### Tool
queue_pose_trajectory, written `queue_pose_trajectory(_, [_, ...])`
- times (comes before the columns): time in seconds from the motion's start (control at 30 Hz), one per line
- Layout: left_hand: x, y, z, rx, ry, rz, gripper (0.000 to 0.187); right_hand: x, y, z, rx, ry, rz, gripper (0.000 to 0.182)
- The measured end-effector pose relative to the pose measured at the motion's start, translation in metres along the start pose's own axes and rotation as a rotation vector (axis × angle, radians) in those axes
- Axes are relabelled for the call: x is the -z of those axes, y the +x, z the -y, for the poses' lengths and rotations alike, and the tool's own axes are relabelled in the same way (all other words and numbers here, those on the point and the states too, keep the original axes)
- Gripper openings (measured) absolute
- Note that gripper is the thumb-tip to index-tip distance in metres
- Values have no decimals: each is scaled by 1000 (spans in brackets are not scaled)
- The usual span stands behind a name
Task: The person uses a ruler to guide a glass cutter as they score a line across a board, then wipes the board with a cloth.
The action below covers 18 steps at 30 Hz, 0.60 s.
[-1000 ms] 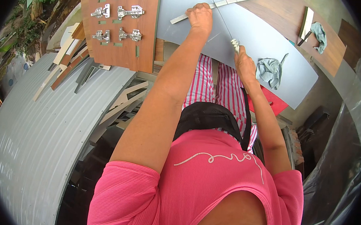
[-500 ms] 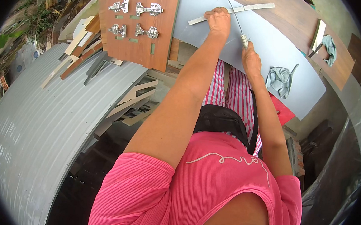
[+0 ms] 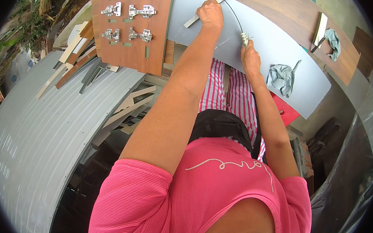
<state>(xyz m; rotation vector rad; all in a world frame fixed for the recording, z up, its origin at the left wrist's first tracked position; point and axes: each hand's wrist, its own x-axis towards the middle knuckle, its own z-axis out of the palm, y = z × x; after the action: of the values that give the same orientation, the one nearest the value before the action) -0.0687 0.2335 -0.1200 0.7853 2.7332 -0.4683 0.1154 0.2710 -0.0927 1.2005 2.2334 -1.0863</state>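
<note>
My left hand (image 3: 211,14), fingers curled, grips a narrow pale strip (image 3: 192,21) over the grey-blue board (image 3: 230,48). The strip slants up toward the top edge of the view. My right hand (image 3: 251,60) is closed around the pale, wrapped-looking handle (image 3: 244,39) of a long thin tool. Its slim dark shaft (image 3: 236,15) bows up and left, crossing near the strip beyond my left hand. The far tip is cut off by the view. A crumpled grey-green cloth (image 3: 282,80) lies on the board right of my right hand.
A brown wood panel (image 3: 156,49) with several metal hinges (image 3: 143,11) stands at the left. Offcuts (image 3: 75,61) rest on corrugated metal sheeting (image 3: 43,119). Farther right, a brown board (image 3: 284,15) carries another cloth (image 3: 332,43) and a pale-edged block (image 3: 320,28).
The pale strip has turned to a steeper slant, with my left hand still on it. The tool's shaft looks more bowed. The whole view has shifted slightly.
</note>
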Motion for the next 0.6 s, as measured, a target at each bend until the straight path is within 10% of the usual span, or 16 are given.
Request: queue_pose_trajectory(0.6, [-3, -15, -1, -143, 7, 36, 17, 6, 31, 29, 105, 32, -5, 18])
